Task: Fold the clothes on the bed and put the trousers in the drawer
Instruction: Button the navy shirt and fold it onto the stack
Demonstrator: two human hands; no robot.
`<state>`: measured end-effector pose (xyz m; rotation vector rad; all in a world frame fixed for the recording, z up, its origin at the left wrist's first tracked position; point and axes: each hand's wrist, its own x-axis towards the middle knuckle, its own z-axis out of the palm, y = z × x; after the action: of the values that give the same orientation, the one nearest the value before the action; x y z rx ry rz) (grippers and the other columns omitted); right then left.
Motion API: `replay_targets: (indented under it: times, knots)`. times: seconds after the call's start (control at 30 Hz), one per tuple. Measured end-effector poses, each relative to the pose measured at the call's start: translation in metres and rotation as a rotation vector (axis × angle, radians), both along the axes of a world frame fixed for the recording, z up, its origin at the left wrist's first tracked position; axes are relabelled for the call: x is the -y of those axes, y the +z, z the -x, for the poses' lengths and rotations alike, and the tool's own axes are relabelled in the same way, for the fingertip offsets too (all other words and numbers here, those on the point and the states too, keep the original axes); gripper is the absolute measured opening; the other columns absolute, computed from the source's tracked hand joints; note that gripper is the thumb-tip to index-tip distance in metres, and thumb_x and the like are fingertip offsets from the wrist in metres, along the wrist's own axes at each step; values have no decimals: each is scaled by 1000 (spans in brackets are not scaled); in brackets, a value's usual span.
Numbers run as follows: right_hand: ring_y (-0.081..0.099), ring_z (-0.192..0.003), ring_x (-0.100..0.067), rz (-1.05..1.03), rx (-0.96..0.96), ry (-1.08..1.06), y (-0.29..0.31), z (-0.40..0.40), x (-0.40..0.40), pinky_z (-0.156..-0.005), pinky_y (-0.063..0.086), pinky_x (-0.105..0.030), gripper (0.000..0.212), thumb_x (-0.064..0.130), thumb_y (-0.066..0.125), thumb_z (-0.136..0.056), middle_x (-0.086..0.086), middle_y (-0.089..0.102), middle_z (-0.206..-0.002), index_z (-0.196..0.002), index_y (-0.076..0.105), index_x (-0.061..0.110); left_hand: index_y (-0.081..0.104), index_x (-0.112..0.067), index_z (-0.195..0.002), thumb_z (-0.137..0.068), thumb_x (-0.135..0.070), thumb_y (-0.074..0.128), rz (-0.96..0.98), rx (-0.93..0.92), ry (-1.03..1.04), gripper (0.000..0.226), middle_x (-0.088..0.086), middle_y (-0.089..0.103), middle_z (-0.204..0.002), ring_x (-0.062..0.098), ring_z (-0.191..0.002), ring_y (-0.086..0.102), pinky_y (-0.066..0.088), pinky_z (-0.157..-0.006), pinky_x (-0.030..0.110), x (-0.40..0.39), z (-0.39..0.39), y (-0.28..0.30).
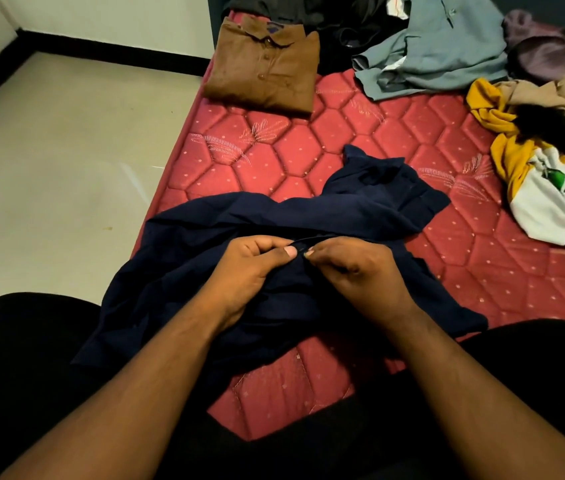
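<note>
On red quilted mattress (360,133): one navy shirt (225,216), near edge, pinched by left hand (249,268) and right hand (353,268); one folded brown shirt (267,74); unfolded pile (481,64). Pale tile floor (66,168).

We see the navy shirt (274,216) crumpled and spread on the red mattress, pinched at its placket; most of its cloth lies beyond and below our grip, its collar end farthest away.

navy shirt (274,216) – matt soft cloth; mattress (395,133) – quilted red fabric, slight sheen; floor (66,150) – glossy tile.
</note>
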<state>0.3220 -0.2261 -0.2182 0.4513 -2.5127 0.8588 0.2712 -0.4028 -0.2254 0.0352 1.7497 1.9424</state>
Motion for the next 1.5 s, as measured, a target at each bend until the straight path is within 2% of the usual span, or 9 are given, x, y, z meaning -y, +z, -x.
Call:
replay_targets:
  times: [0.13, 0.23, 0.37, 0.57, 0.7, 0.97, 1.23, 1.4, 1.5]
  knots:
    - [68, -79, -13, 92, 51, -3, -1, 2, 1, -72, 54, -32, 9, -4, 72, -74, -4, 74, -84, -79, 74, 4, 76, -7, -95, -85, -2, 69, 36, -106, -8, 13, 10, 76, -96, 14, -86, 68, 54, -87, 29, 1, -1, 1]
    - [68, -76, -15, 117, 61, -13, -1, 2, 2, -70, 54, -34, 9, -5, 71, -74, -5, 73, -82, -76, 72, 4, 76, -14, -92, -82, 0, 73, 81, -236, -40, 18, -4, 76, -88, 3, -81, 68, 52, -78, 17, 1, -3, 4]
    - [68, -74, -16, 93, 58, -8, -4, 2, 3, -69, 54, -34, 7, -2, 71, -75, -4, 72, -81, -75, 71, 5, 76, -7, -98, -79, 2, 75, 115, -328, -27, 21, 0, 76, -93, 4, -83, 69, 51, -79, 16, 0, -7, 3]
    - [67, -74, -17, 87, 61, -29, -9, 0, 7, -68, 53, -34, 4, 2, 70, -76, -3, 71, -80, -75, 70, 5, 75, -3, -96, -75, 2, 77, 43, -155, 61, 22, 10, 76, -92, 13, -81, 68, 56, -80, 24, -2, -10, -3]
    - [67, -74, -14, 115, 75, -43, -10, 0, 9, -69, 53, -32, 8, -1, 71, -75, -3, 71, -80, -75, 70, 7, 74, -8, -84, -78, -2, 75, -57, 41, 127, 8, 10, 73, -83, 14, -73, 66, 54, -70, 22, -3, -14, -7]
    - [66, -69, -11, 157, 90, -68, -6, -1, 11, -66, 52, -29, 6, 1, 71, -72, -2, 71, -74, -71, 70, 7, 71, -8, -93, -89, 1, 62, -92, 56, 59, 13, 12, 71, -89, 16, -79, 65, 55, -75, 24, -3, -16, -9]
    - [63, -68, -10, 81, 165, -42, -6, 1, 8, -66, 49, -25, 3, 10, 68, -72, 1, 70, -73, -72, 70, 9, 74, -21, -87, -85, 1, 69, 92, -254, 136, 23, -10, 75, -81, 2, -79, 68, 52, -77, 17, -6, -24, -11]
    - [63, -69, -10, 59, 188, -28, -8, 0, 5, -66, 50, -28, 3, 12, 68, -75, 3, 69, -75, -77, 69, 11, 77, -12, -98, -82, -3, 75, 270, -572, 119, 19, -9, 74, -95, -2, -88, 69, 50, -83, 13, -4, -25, -18]
    - [62, -72, -7, 149, 221, -52, -6, -1, 6, -71, 49, -20, 24, 5, 73, -73, 9, 65, -80, -96, 67, 9, 76, -10, -101, -81, -7, 74, 316, -729, 122, 20, -10, 71, -96, -7, -89, 67, 48, -84, 9, -3, -25, -22]
